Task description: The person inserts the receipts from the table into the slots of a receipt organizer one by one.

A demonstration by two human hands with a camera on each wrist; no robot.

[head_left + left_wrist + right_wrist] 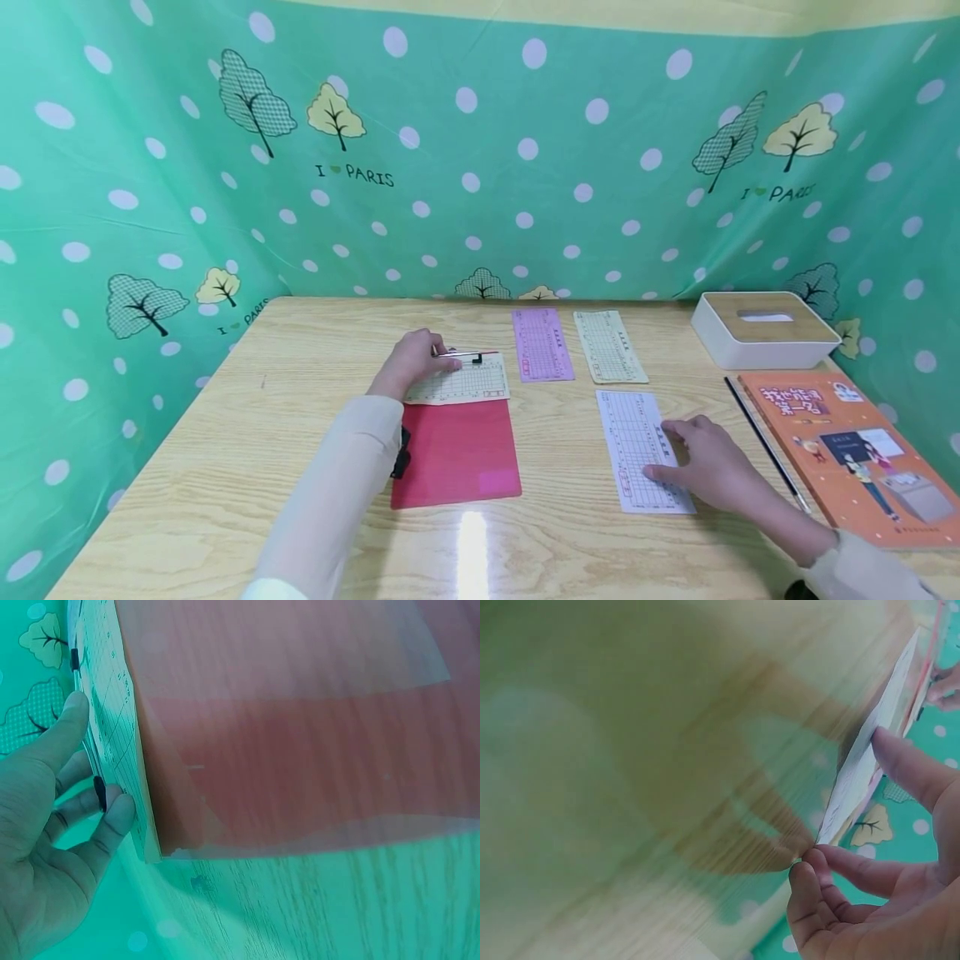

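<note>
A red clipboard (pixel 457 454) lies on the table left of middle, its metal clip (pixel 474 357) at the far end over a cream printed form (pixel 461 385). My left hand (pixel 411 363) holds that clip, the thumb laid along it; in the left wrist view the fingers (pixel 112 817) bend around its other side. To the right, a white printed form (pixel 637 450) lies on the table. My right hand (pixel 708 462) touches its right side. In the right wrist view the thumb (pixel 907 761) rests on the paper and the fingertips meet the table at its edge.
Purple (pixel 542 343) and cream printed slips (pixel 609 346) lie at the back. At right stand a white tissue box (pixel 765 342) with a wooden lid, an orange book (pixel 855 467) and a thin dark pencil (pixel 765 442). A black object (pixel 401 454) shows beside the clipboard. A green curtain hangs behind.
</note>
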